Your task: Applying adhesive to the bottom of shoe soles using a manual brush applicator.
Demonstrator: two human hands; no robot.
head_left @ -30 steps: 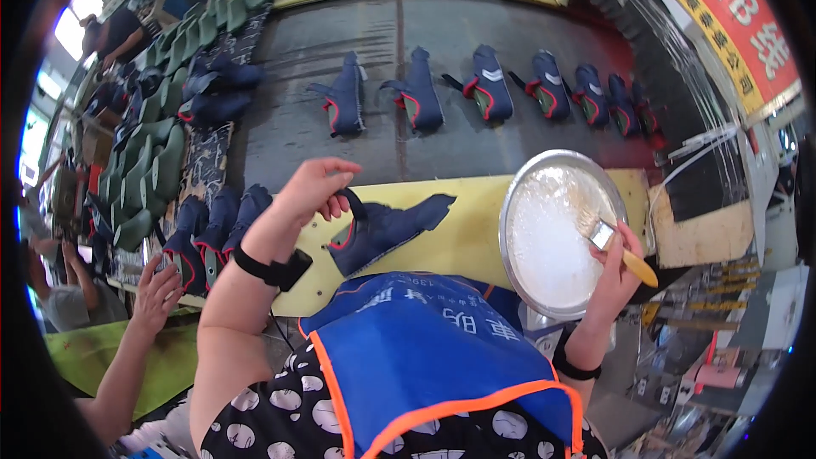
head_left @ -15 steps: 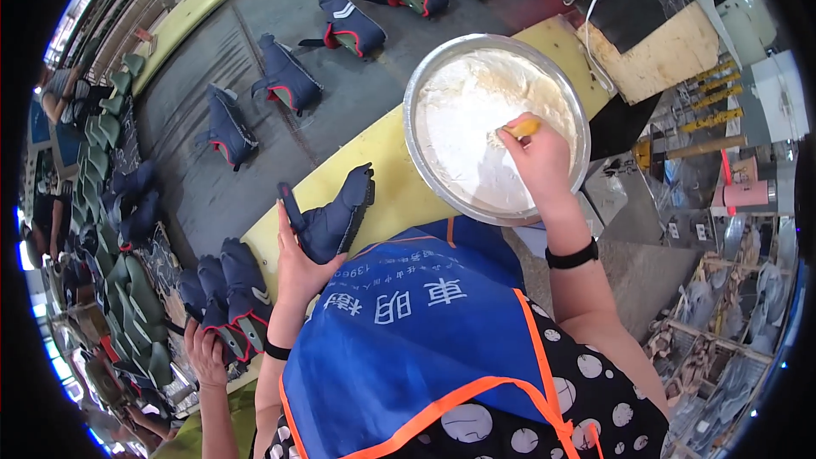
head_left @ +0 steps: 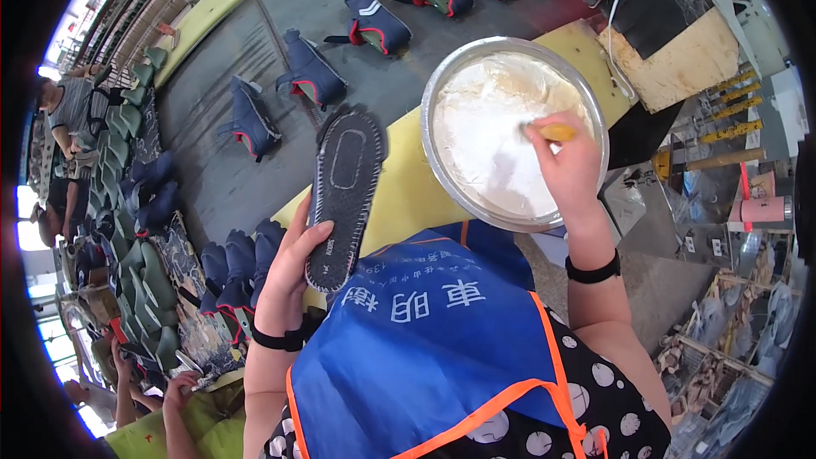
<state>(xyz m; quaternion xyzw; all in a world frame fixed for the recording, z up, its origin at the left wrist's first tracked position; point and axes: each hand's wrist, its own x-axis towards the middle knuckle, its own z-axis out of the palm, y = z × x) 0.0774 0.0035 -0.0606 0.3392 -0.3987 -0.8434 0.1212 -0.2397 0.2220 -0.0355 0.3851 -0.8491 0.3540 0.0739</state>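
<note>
My left hand (head_left: 293, 268) grips a dark navy shoe upper (head_left: 347, 195) by its heel end. Its flat black bottom, with whip stitching round the edge, faces up. My right hand (head_left: 571, 170) is closed on a small brush (head_left: 557, 132) with a yellow handle; its tip is near the white paste and hard to make out. The paste (head_left: 476, 132) fills a round metal basin (head_left: 435, 157), over which my right hand hangs. A gap of bare yellow board lies between the held shoe upper and the basin.
A dark conveyor belt (head_left: 212, 55) carries several navy shoe uppers (head_left: 313, 72) with red trim. More uppers (head_left: 242, 268) stand at the left beside green shoe lasts (head_left: 144, 280). A co-worker's hand (head_left: 180, 387) is at the lower left. Shelves (head_left: 722, 331) stand at the right.
My left hand has turned the shoe upper from its side to bottom up and raised it. My right hand moved the brush slightly within the basin. The co-worker's hand left the standing uppers.
</note>
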